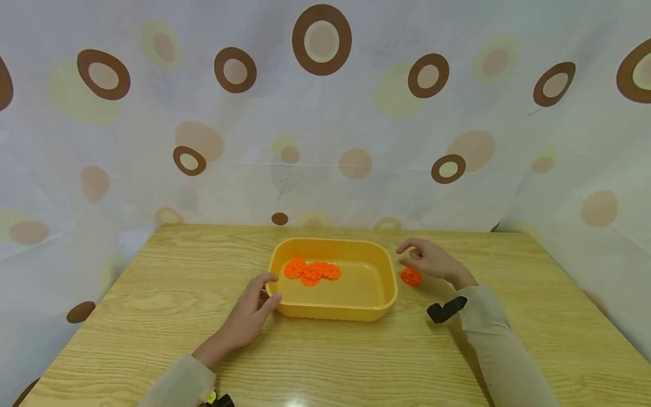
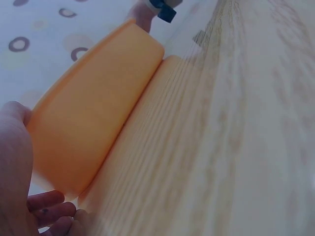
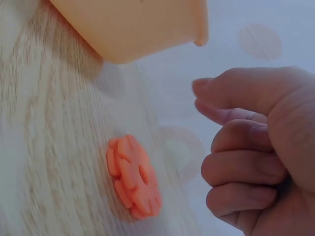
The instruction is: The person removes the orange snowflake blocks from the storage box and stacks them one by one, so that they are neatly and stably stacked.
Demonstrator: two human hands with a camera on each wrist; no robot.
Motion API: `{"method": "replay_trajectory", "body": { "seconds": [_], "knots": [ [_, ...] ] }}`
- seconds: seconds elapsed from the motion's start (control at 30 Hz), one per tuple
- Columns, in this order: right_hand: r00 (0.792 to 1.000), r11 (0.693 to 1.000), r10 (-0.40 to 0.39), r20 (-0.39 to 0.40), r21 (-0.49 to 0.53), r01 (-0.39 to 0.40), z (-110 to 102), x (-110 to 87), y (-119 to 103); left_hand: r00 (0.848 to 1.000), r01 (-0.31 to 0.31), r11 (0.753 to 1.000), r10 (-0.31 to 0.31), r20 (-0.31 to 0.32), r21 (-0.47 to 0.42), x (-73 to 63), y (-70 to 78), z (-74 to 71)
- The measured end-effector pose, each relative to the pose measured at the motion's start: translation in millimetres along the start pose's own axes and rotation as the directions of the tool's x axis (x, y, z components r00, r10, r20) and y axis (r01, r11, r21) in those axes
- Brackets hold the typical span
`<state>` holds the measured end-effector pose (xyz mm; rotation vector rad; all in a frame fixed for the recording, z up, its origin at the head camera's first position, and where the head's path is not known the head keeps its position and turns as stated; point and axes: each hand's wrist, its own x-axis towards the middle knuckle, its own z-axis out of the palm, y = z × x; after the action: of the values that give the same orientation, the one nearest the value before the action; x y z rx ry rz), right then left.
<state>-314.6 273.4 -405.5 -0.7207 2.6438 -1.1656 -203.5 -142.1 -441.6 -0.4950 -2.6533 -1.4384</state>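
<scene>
A yellow plastic basin (image 1: 353, 289) stands on the wooden table. My left hand (image 1: 249, 311) holds its left end, thumb and fingertips over the rim; in the left wrist view other fingers (image 2: 51, 206) curl by its lower corner. Several orange notched discs (image 1: 311, 272) lie overlapping inside, toward the left. To the right of the basin, my right hand (image 1: 429, 259) hovers over orange notched discs (image 3: 134, 177), which look like two stacked flat on the table. Nothing is between its thumb and index finger, which stand slightly apart; the other fingers are curled.
The wooden table (image 1: 152, 316) extends around the basin on all sides. Behind it hangs a pale curtain (image 1: 325, 113) with brown ring patterns. A black wrist camera (image 1: 446, 310) sits by the right sleeve, and another (image 1: 221, 400) by the left.
</scene>
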Motion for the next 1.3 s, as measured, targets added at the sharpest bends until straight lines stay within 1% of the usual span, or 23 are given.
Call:
{"method": "replay_trajectory", "body": {
  "seconds": [0.1,0.2,0.37,0.47,0.53,0.7,0.83,0.97,1.13,1.2,1.3],
  "knots": [
    [0.999,1.0,-0.008,-0.035,0.025,0.009,3.3,3.4,-2.1,1.0,-0.003,1.0,0.003,-0.006,0.001,0.5,-0.5,-1.0],
    [0.997,0.999,-0.015,-0.074,0.033,0.018,6.8,5.3,-5.4,1.0,-0.012,1.0,0.012,0.002,0.002,1.3,-1.9,-1.0],
    [0.992,0.994,-0.072,-0.102,0.078,0.08,12.2,5.0,-15.5,0.999,-0.032,0.999,0.031,0.014,0.011,2.2,-3.8,-2.6],
    [0.989,0.987,-0.111,-0.099,0.105,0.122,15.3,4.7,-21.3,1.0,-0.029,1.0,0.029,0.007,0.012,2.2,-3.5,-4.5],
    [0.988,0.985,-0.125,-0.094,0.109,0.135,17.0,5.0,-23.4,0.999,-0.038,0.999,0.038,0.012,0.008,2.6,-4.3,-4.5],
    [0.986,0.985,-0.145,-0.081,0.08,0.151,19.0,9.3,-29.5,0.998,-0.048,0.999,0.048,0.033,0.0,3.7,-5.2,-2.9],
    [0.984,0.984,-0.165,-0.074,0.056,0.169,18.2,14.7,-37.6,0.999,-0.03,0.999,0.03,0.013,-0.011,3.3,-3.4,-3.3],
    [0.985,0.984,-0.168,-0.05,0.045,0.17,17.1,18.9,-45.1,1.0,-0.018,1.0,0.018,0.001,-0.009,1.2,-3.4,-2.3],
    [0.989,0.989,-0.145,-0.011,0.015,0.145,16.5,21.0,-50.1,1.0,-0.02,1.0,0.02,-0.007,-0.008,-1.3,-1.8,1.0],
    [0.991,0.991,-0.133,0.0,0.002,0.133,16.6,19.6,-59.5,1.0,-0.017,1.0,0.017,-0.015,-0.014,-1.5,-1.1,1.3],
    [0.989,0.989,-0.149,0.008,-0.013,0.149,17.0,21.6,-62.9,1.0,-0.023,1.0,0.022,-0.018,-0.02,-1.1,0.2,0.8]
  ]
}}
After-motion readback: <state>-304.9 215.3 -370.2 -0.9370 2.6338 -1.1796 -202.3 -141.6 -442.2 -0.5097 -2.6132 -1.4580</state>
